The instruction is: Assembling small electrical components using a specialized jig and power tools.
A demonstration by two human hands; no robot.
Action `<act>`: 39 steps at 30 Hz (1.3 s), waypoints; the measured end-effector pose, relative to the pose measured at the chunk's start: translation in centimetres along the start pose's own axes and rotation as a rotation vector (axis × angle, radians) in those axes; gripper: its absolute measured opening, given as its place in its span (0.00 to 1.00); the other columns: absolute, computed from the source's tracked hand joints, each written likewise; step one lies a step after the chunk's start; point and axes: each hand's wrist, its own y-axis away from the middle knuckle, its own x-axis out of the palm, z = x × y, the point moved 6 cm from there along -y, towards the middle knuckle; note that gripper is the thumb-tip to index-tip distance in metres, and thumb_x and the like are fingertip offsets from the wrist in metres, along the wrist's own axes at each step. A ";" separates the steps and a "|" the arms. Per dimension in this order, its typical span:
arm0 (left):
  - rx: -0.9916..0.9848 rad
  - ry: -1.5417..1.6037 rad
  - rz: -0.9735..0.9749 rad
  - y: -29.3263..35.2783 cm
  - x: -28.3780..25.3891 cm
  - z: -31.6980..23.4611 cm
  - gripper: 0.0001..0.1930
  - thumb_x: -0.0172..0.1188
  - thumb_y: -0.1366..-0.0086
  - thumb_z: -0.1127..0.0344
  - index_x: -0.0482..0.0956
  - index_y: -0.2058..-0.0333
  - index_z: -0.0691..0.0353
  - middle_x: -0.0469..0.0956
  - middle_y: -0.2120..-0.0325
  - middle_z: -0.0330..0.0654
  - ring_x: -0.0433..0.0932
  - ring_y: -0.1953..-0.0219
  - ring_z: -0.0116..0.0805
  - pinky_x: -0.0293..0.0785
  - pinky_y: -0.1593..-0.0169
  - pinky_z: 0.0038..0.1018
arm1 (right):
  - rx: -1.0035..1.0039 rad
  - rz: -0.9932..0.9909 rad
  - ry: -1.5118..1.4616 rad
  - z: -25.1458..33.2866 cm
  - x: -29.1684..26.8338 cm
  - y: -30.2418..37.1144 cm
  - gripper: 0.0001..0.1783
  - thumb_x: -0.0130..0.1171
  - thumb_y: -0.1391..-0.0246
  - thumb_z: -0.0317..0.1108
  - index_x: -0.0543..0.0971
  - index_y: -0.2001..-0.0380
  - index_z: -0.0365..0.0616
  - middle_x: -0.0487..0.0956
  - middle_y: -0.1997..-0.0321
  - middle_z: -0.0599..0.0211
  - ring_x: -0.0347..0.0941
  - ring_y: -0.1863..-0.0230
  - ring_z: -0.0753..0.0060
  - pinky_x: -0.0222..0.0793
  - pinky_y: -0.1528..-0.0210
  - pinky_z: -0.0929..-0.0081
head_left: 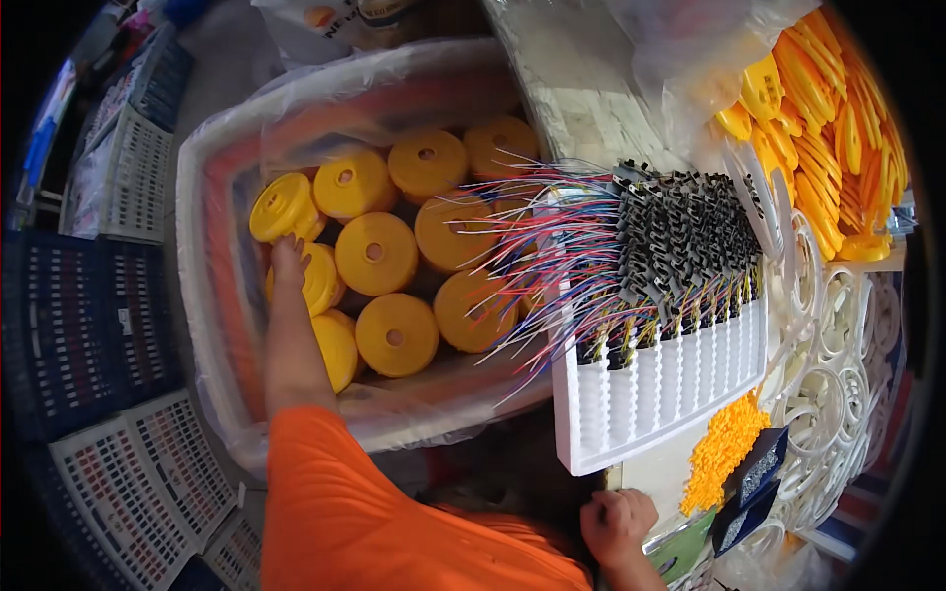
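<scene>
One big bin (187,222) lined with see-through plastic sits to our left. Next to its right edge is our table (574,79). Near the table's left edge, a white foam tray (591,424) sticks out over the bin's right edge. It carries lots of black parts (680,236), with thin red, blue and white wires (552,246) poking out to the left. Toward the table's far right corner is a heap of flat yellow pieces (823,128). White rings (833,394) lie along the table's right side. Inside the bin we see rows of round yellow things (376,253), many with a hole in the middle. Our left hand (289,256) reaches in by the bin's left edge, right at a tipped yellow one (281,205) near the far left corner. We cannot tell if it is gripping it. Our right hand (619,522) is curled like a loose fist at the table's left edge, below the tray. Beside it, tiny orange bits (724,448) make a pile.
</scene>
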 end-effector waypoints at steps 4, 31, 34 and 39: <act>0.000 -0.530 0.238 1.4 2.2 1.0 0.24 0.50 0.27 0.63 0.63 0.35 0.55 0.66 0.39 0.43 0.68 0.38 0.45 0.69 0.38 0.45 | 0.001 -0.010 0.012 0.2 0.0 -0.3 0.14 0.65 0.66 0.24 0.78 0.72 0.53 0.72 0.81 0.71 0.69 0.82 0.63 0.62 0.77 0.65; 2.039 -0.860 0.968 58.0 54.8 -20.2 0.12 0.61 0.37 0.68 0.80 0.55 0.64 0.81 0.55 0.50 0.80 0.53 0.52 0.76 0.49 0.42 | 0.310 0.036 -0.660 -3.3 -6.6 5.2 0.11 0.63 0.42 0.38 0.83 0.60 0.45 0.81 0.71 0.60 0.81 0.69 0.55 0.76 0.66 0.63; 2.064 -0.610 1.131 65.9 57.2 -17.0 0.13 0.62 0.38 0.67 0.80 0.55 0.63 0.81 0.56 0.49 0.80 0.53 0.52 0.76 0.49 0.42 | 0.562 -0.261 -0.504 -6.3 -8.5 13.3 0.08 0.65 0.46 0.35 0.85 0.63 0.46 0.82 0.72 0.60 0.80 0.71 0.55 0.76 0.67 0.61; 2.243 -0.762 1.095 73.5 63.0 -11.9 0.14 0.64 0.39 0.64 0.80 0.56 0.60 0.81 0.56 0.47 0.80 0.53 0.48 0.77 0.51 0.44 | 0.988 -0.540 -0.134 -9.0 -9.7 24.8 0.05 0.66 0.48 0.30 0.83 0.67 0.44 0.81 0.73 0.60 0.77 0.75 0.57 0.72 0.71 0.62</act>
